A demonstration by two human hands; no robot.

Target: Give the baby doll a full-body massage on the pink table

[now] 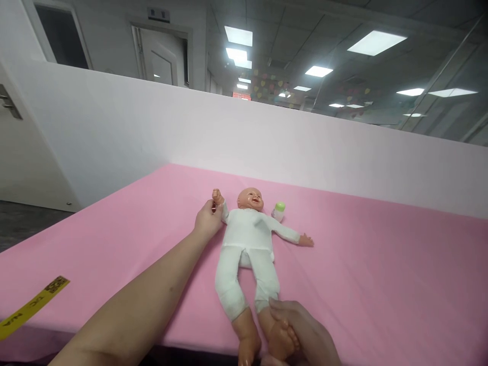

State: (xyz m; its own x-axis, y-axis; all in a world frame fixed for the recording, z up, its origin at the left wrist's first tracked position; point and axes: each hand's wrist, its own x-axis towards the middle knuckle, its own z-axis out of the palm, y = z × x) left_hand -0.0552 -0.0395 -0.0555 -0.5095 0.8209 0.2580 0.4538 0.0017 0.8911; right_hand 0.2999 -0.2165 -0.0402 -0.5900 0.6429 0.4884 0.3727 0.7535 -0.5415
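A baby doll (247, 239) in a white one-piece suit lies on its back on a pink table (362, 264), head toward the far side. My left hand (208, 219) is closed round the doll's raised arm near the sleeve cuff. My right hand (301, 333) is wrapped round the doll's bare foot at the table's near edge. The doll's other arm stretches out to the right, and its other leg hangs over the near edge. A small baby bottle with a green cap (279, 211) stands right beside the doll's shoulder.
A white partition wall (267, 137) runs along the far edge of the table. A yellow label strip (32, 305) lies at the table's left front corner. A door (162, 56) and ceiling lights show beyond the partition.
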